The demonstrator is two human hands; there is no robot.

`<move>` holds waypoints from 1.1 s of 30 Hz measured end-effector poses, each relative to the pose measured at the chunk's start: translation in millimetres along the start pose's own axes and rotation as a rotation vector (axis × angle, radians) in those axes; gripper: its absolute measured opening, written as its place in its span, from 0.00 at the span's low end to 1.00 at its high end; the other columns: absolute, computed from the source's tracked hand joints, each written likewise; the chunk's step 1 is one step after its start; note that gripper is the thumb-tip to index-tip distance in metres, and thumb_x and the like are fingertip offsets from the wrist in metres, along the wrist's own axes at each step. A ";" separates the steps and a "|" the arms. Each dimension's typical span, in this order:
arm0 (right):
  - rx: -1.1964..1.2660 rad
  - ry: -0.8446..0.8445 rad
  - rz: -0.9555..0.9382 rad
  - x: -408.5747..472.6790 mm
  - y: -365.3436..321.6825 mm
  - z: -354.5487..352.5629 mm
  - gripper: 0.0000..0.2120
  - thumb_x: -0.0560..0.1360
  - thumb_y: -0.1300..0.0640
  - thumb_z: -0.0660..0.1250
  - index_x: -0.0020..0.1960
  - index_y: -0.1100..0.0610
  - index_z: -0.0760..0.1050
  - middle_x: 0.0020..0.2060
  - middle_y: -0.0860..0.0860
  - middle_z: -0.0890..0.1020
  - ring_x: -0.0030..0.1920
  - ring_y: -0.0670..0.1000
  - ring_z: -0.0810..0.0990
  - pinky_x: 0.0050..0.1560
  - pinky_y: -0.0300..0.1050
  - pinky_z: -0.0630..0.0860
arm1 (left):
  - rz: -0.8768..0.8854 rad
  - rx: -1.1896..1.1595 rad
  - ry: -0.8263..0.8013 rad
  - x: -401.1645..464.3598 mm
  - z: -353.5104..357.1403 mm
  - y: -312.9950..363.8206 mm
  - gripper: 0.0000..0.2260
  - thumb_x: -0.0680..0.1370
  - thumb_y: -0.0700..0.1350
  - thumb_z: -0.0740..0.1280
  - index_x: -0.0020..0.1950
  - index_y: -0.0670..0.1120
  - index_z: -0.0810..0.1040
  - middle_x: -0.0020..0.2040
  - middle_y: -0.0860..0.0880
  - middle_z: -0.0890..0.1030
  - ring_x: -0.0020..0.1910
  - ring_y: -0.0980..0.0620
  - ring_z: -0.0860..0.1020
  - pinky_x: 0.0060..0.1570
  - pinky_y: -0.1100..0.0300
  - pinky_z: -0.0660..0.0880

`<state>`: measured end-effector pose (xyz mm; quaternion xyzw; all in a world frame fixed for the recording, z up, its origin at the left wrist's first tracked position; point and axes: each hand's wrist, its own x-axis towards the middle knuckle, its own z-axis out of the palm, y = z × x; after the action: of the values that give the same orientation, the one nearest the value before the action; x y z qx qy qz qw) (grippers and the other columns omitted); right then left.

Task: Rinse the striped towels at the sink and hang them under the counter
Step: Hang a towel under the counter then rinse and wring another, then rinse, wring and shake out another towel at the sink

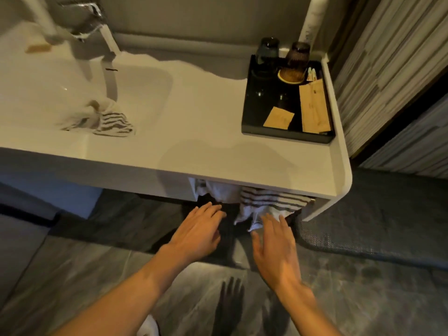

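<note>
Where stripes hang, no legible writing: towel (269, 202).

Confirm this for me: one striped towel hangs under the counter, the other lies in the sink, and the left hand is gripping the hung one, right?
Not quite. In the head view the left hand is open and grips nothing. One striped towel does hang under the counter; the other lies in the sink.

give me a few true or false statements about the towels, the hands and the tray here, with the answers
1. A striped towel lies in the sink. True.
2. The left hand clutches a towel. False: its fingers are straight and hold nothing.
3. A hung striped towel is under the counter. True.
4. The black tray sits left of the sink. False: it sits to the right.
5. The right hand is open near the hung towel. True.
</note>
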<state>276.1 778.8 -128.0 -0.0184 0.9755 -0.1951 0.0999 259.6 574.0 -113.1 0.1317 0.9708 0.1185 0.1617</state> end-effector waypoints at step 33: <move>-0.091 -0.057 -0.486 318.4 -547.4 61.5 0.10 0.74 0.56 0.67 0.54 0.52 0.81 0.49 0.52 0.85 0.46 0.57 0.81 0.42 0.48 0.76 | -0.611 -0.597 0.210 -58.1 -250.0 -496.0 0.10 0.81 0.46 0.60 0.50 0.57 0.81 0.51 0.54 0.84 0.50 0.55 0.82 0.53 0.55 0.80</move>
<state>-24.9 226.5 -33.0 -0.2625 0.9470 -0.1687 0.0765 118.5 45.2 -2.0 -0.2266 0.8996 0.3533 0.1208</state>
